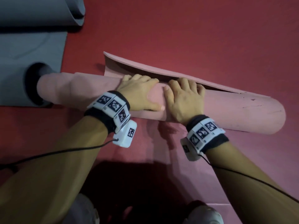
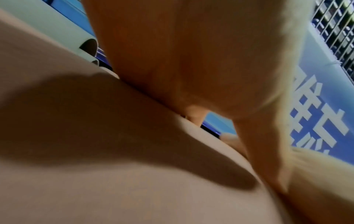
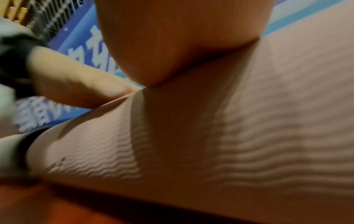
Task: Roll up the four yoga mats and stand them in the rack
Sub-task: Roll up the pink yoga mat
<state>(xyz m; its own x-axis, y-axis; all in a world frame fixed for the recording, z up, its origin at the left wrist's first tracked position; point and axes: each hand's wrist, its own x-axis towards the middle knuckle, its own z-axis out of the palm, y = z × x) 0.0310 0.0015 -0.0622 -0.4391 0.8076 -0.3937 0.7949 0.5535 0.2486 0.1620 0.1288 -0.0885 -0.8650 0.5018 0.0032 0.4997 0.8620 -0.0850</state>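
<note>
A pink yoga mat (image 1: 242, 113) lies almost fully rolled, slanting across the red floor. Its last flap (image 1: 145, 65) curls up along the far side. The inner layers stick out at the roll's left end (image 1: 55, 88). My left hand (image 1: 139, 92) and right hand (image 1: 184, 97) sit side by side on the middle of the roll, fingers curled over its top into the gap under the flap, thumbs on the near side. The left wrist view has my palm (image 2: 191, 60) on the mat (image 2: 95, 151). The right wrist view has my palm (image 3: 182, 37) on the ribbed mat (image 3: 268, 136).
A grey mat (image 1: 32, 50) lies flat at the left, its rolled end (image 1: 37, 84) touching the pink roll's tip. Another grey roll (image 1: 40, 12) lies at the top left. My shoes (image 1: 205, 214) stand at the bottom. A wire grid (image 2: 335, 30) and a blue banner (image 2: 316, 113) stand beyond.
</note>
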